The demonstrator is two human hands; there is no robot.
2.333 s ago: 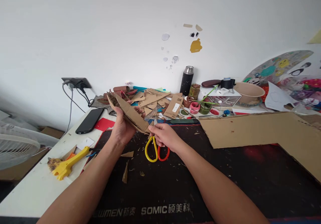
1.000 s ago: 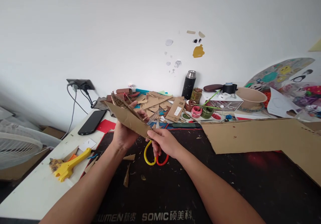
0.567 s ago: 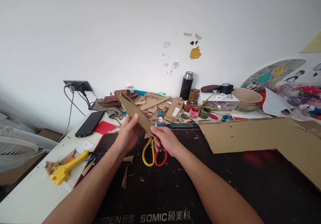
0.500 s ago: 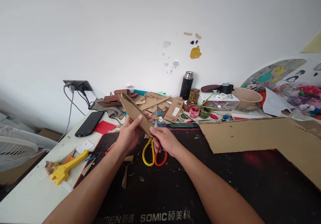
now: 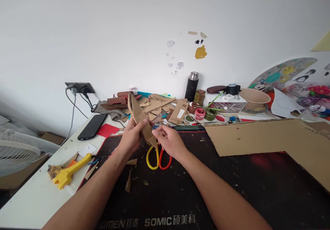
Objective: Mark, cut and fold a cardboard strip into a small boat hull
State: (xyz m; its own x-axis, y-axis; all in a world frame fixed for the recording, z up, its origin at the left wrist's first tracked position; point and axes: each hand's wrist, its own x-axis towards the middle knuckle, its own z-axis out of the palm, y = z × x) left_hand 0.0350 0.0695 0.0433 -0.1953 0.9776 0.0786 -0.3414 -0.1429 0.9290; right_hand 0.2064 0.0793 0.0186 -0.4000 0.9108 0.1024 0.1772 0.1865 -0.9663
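Observation:
A long, narrow folded cardboard piece (image 5: 140, 117) with a pointed lower end is tilted up above the black mat (image 5: 154, 195). My left hand (image 5: 132, 134) grips it, the thumb across its face. My right hand (image 5: 168, 139) is closed beside its lower right edge, fingertips bent together; whether they pinch the edge or anything small is hidden. Under the cardboard lie scissors with one yellow and one red handle (image 5: 165, 161), their blades mostly covered.
A yellow glue gun (image 5: 73, 171) and a black phone-like slab (image 5: 92, 127) lie left. Cardboard scraps (image 5: 157, 104), paint jars (image 5: 200, 114) and a black flask (image 5: 191, 87) stand along the wall. A large cardboard sheet (image 5: 247, 137) covers the right side.
The cardboard piece has turned more upright, and its lower tip now shows over the yellow handle. My right hand has shifted slightly up, its fingers drawn back from under the cardboard.

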